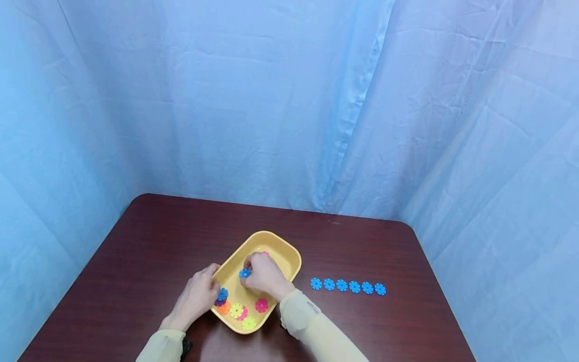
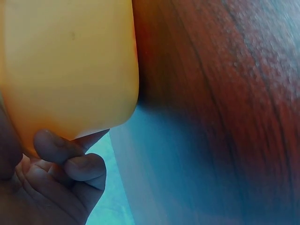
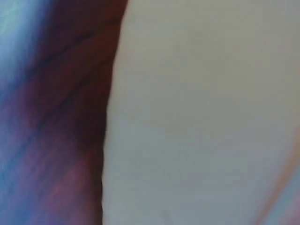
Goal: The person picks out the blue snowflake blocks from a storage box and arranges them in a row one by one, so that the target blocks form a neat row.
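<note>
A yellow plastic tray (image 1: 278, 251) sits on the table, tilted across my view. My left hand (image 1: 195, 296) grips its left rim; in the left wrist view curled fingers (image 2: 84, 166) hold the tray's wall (image 2: 70, 65). Inside the tray, my right hand (image 1: 264, 275) pinches a blue notched plastic disc (image 1: 245, 273). Another blue disc (image 1: 222, 294) lies by the left thumb, near a partly hidden purple disc (image 1: 220, 302) and an orange disc (image 1: 223, 308). Yellow discs (image 1: 236, 310) and pink discs (image 1: 261, 305) lie at the near end. A pale sleeve (image 3: 201, 112) fills most of the right wrist view.
Several blue discs (image 1: 341, 285) lie flat in a straight row to the right of the tray. The dark reddish-brown table (image 1: 149, 241) has rounded far corners. Light blue curtains (image 1: 249, 100) hang behind it and at both sides.
</note>
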A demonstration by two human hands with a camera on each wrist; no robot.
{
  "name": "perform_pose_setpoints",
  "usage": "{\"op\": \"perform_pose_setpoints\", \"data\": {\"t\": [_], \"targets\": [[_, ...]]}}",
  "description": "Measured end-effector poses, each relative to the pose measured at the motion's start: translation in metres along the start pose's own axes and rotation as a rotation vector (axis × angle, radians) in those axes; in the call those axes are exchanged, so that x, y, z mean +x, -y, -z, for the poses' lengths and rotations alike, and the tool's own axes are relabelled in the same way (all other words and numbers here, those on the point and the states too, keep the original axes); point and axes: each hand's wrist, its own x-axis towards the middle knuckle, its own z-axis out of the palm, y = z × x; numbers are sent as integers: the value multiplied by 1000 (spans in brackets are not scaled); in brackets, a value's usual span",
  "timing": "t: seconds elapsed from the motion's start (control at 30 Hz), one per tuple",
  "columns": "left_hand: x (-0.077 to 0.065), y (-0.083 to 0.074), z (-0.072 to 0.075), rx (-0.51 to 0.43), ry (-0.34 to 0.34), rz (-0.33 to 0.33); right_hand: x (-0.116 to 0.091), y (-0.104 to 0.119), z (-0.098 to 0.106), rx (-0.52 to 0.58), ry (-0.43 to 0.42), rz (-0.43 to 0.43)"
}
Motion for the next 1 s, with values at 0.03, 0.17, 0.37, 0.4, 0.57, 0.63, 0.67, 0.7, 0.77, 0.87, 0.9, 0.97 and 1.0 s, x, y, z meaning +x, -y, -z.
{"op": "perform_pose_setpoints", "data": {"t": [0.03,0.17,0.37,0.4,0.57,0.63,0.67,0.7,0.77,0.87,0.9,0.97,1.0], "targets": [[0,0,0,-2,1,1,0,-1,3,-2,-6,0],[0,1,0,-2,2,2,-4,-5,14,-10,-31,8],[0,2,-1,2,-5,-5,-7,-10,32,20,-61,34],[0,2,-1,2,-6,-6,-8,-11,35,25,-69,40],[0,1,-1,3,-10,-11,-13,-15,51,44,-94,49],[0,1,-1,1,-10,-10,-15,-18,58,47,-102,37],[0,1,-1,0,-9,-10,-17,-19,61,42,-106,27],[0,1,-1,-1,-8,-10,-18,-21,64,41,-110,18],[1,1,-1,-3,-7,-9,-20,-25,69,34,-118,-4],[1,2,-1,-4,-6,-7,-23,-31,75,37,-127,-31],[1,2,0,-4,-6,-6,-24,-34,77,39,-132,-37],[1,2,0,-4,-4,-5,-26,-39,81,42,-144,-45],[1,3,0,-4,-4,-5,-27,-41,83,43,-150,-50]]}}
